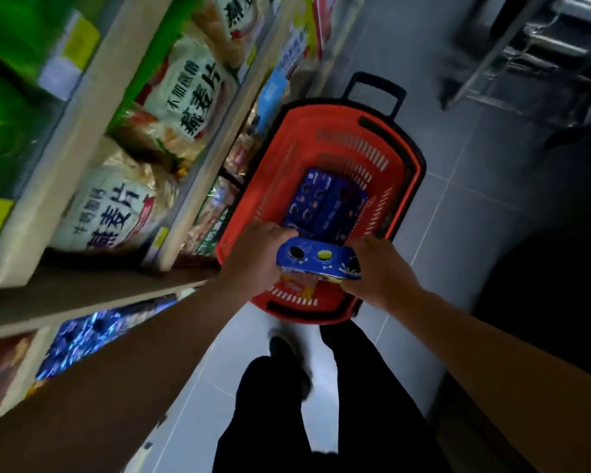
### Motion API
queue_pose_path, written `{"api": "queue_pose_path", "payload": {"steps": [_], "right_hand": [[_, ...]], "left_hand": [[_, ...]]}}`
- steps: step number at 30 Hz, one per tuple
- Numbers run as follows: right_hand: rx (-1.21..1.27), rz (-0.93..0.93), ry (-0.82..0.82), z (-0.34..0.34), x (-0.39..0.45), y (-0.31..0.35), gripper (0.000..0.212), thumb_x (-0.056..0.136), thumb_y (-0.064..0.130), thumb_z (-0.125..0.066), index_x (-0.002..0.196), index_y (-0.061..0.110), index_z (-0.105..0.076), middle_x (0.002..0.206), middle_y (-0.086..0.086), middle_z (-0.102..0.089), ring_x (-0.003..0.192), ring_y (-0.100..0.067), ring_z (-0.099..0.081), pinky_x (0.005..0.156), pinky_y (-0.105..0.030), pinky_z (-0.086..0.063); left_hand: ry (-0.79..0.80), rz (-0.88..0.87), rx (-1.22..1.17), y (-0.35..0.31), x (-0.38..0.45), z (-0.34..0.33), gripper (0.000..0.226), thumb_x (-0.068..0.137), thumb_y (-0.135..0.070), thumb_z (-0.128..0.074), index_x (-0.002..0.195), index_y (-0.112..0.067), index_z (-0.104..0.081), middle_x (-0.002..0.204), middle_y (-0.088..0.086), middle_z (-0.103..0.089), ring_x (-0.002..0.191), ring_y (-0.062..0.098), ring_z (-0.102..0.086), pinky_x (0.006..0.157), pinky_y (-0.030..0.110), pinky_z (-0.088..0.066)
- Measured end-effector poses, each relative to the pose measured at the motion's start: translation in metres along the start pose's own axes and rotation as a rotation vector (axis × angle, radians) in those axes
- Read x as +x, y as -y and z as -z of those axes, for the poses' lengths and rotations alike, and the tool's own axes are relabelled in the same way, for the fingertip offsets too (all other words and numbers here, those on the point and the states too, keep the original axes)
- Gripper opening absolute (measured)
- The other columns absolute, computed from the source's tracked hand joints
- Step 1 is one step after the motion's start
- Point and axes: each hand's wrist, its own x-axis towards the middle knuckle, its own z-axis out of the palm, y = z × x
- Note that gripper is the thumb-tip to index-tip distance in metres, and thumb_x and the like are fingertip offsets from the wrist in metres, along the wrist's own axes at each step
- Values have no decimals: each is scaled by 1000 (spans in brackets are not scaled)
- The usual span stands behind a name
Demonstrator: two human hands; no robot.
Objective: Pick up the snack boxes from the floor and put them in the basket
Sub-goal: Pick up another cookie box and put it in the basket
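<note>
Blue cardboard shows between the two hands: the left hand (253,257) and the right hand (381,271) each curl round one end of a blue snack box (316,259), holding it level above the near end of the red basket (253,199). Just under that box, a red and yellow packet (296,285) peeks out, pressed against its underside; what holds it cannot be told. Inside the basket, toward its middle, more blue snack boxes (325,206) lie flat on the bottom. The basket stands on the grey tiled floor (458,216), its black pull handle (374,93) at the far end, its left side close against the shelving (198,186). Those shelves carry large pale oat bags (185,93) and, lower down, blurred blue packets (93,336). The person's dark trouser legs (321,404) and a shoe (289,360) stand at the basket's near edge.
</note>
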Motion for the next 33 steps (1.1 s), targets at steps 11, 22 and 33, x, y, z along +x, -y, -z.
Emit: {"api": "queue_pose_path", "payload": {"steps": [11, 22, 33], "right_hand": [[30, -132, 99, -68, 166, -32, 71, 81, 35, -74, 140, 17, -39, 129, -6, -50, 119, -26, -50, 92, -39, -51], [18, -296, 182, -210, 284, -83, 68, 82, 16, -72, 141, 11, -37, 137, -15, -44, 129, -34, -42, 101, -38, -40], [131, -325, 205, -281, 301, -99, 67, 80, 12, -75, 138, 13, -42, 134, -14, -48, 122, -34, -49, 94, -39, -45]], "left_hand": [[214, -64, 24, 107, 159, -72, 31, 63, -4, -68, 86, -23, -61, 81, -2, -58, 81, 24, -57, 68, 33, -40], [314, -4, 128, 197, 221, -243, 30, 65, -3, -67, 89, -20, -61, 89, 5, -61, 86, 29, -57, 77, 36, -41], [403, 3, 123, 224, 217, -301, 36, 62, -10, -67, 97, -18, -62, 97, 7, -63, 92, 29, -59, 79, 40, -50]]}}
